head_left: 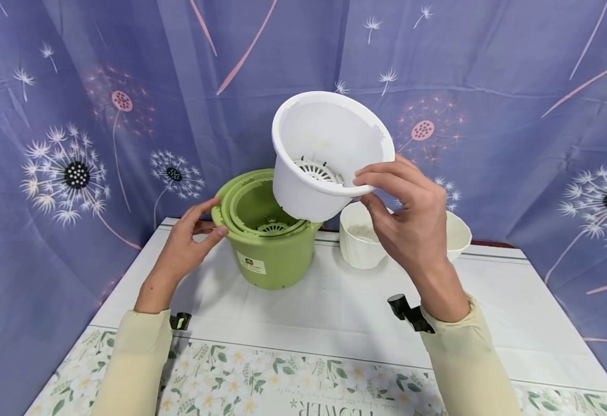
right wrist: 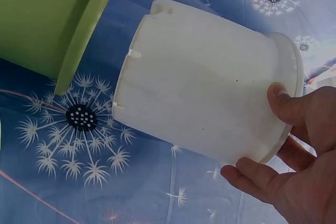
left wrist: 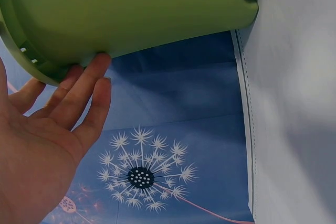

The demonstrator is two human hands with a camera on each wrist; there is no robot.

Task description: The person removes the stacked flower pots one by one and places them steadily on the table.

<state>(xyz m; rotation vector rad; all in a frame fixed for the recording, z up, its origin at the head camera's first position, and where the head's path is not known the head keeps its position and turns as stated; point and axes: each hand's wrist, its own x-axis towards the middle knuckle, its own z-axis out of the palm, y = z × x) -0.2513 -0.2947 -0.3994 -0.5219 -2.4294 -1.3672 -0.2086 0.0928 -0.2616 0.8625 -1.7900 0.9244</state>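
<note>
Head: I have the right hand (head_left: 413,214) pinching the rim of a tilted white pot (head_left: 319,138), held over the desk (head_left: 345,309); left hand (head_left: 182,249) spread against the nested green pots (head_left: 282,263). Left wrist: I see fingertips (left wrist: 101,62) touching the green wall. Right wrist: white pot clear of green.

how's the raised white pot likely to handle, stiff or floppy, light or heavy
The white pot is probably stiff: it doesn't visibly bend in the grip. It seems light, since only the right hand holds it.
</note>
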